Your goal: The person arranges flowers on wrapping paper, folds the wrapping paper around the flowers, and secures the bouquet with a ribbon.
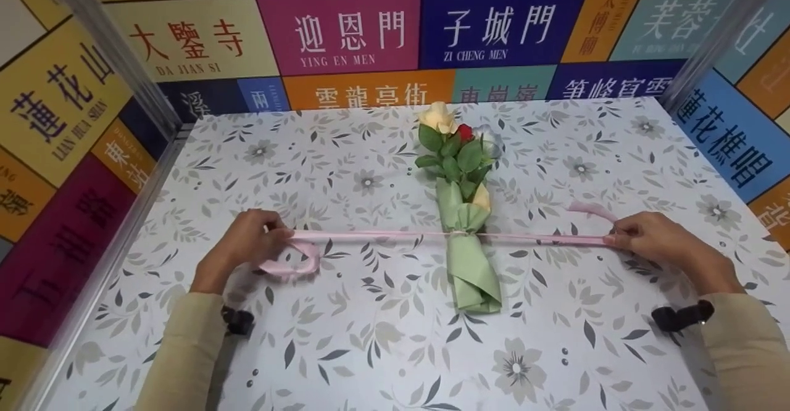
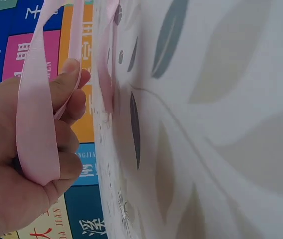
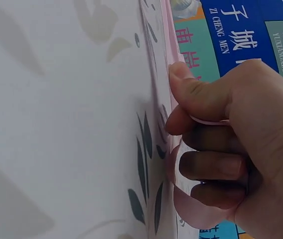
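A small bouquet (image 1: 467, 213) lies on the patterned table, its stems wrapped in green paper (image 1: 472, 275). At its top show a cream rose (image 1: 437, 118), a red flower (image 1: 464, 132) and a silvery-white bloom (image 1: 489, 141) among green leaves. Around the wrap's narrow waist runs a pink ribbon (image 1: 370, 234), stretched straight to both sides. My left hand (image 1: 250, 241) pinches one end between thumb and finger, with a loose loop hanging below. On the other side, my right hand (image 1: 654, 238) pinches the opposite end, and a tail (image 1: 589, 208) curls behind it.
The table (image 1: 345, 361) is covered with a leaf-and-flower print. Behind it and at both sides stand panels (image 1: 345, 34) of coloured blocks with lettering. Dark wrist devices (image 1: 239, 320) sit at both sleeves.
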A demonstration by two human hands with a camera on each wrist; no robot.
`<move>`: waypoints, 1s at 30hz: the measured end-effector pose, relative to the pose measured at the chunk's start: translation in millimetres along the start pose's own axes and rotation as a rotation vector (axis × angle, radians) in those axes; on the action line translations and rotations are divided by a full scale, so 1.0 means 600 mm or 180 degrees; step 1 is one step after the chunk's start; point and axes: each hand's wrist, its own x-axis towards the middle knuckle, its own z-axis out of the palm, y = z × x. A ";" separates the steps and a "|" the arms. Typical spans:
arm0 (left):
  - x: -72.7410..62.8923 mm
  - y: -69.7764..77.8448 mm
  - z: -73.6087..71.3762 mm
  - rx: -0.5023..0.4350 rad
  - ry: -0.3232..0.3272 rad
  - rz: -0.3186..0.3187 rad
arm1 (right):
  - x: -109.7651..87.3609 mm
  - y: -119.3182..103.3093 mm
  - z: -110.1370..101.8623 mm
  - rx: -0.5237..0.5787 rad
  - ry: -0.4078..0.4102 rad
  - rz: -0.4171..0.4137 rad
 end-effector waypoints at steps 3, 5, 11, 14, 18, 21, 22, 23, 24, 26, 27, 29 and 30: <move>0.008 0.005 0.003 0.0018 -0.0093 -0.0072 | -0.004 0.001 0.006 -0.0071 0.0054 0.0043; 0.009 0.007 0.003 0.0036 -0.0183 -0.0134 | -0.009 0.000 0.009 -0.0124 0.0065 0.0065; 0.001 0.016 -0.005 0.0124 -0.0371 -0.0299 | -0.022 -0.006 0.004 -0.0312 0.0183 0.0127; -0.004 0.028 -0.009 0.0068 -0.0447 -0.0324 | -0.025 -0.007 -0.001 -0.0386 0.0238 0.0269; -0.004 0.055 -0.008 -0.0039 -0.0551 -0.0257 | -0.026 -0.014 -0.005 -0.0357 0.0292 0.0335; -0.001 0.080 -0.003 -0.0048 -0.0557 -0.0195 | -0.025 -0.027 -0.006 -0.0296 0.0312 0.0278; -0.001 0.087 -0.002 -0.0035 -0.0553 -0.0148 | -0.025 -0.031 -0.006 -0.0269 0.0318 0.0246; 0.001 0.094 0.000 -0.0012 -0.0551 -0.0110 | -0.025 -0.036 -0.006 -0.0280 0.0345 0.0184; 0.002 0.101 0.001 0.0006 -0.0563 -0.0092 | -0.025 -0.041 -0.006 -0.0289 0.0364 0.0134; 0.004 0.114 0.004 0.0050 -0.0598 -0.0044 | -0.027 -0.050 -0.004 -0.0320 0.0436 0.0018; 0.005 0.119 0.006 0.0100 -0.0619 -0.0016 | -0.027 -0.054 -0.004 -0.0330 0.0480 -0.0036; 0.007 0.130 0.009 0.0170 -0.0653 0.0003 | -0.028 -0.065 -0.001 -0.0371 0.0576 -0.0143; 0.008 0.136 0.011 0.0180 -0.0683 -0.0007 | -0.027 -0.070 0.000 -0.0377 0.0606 -0.0178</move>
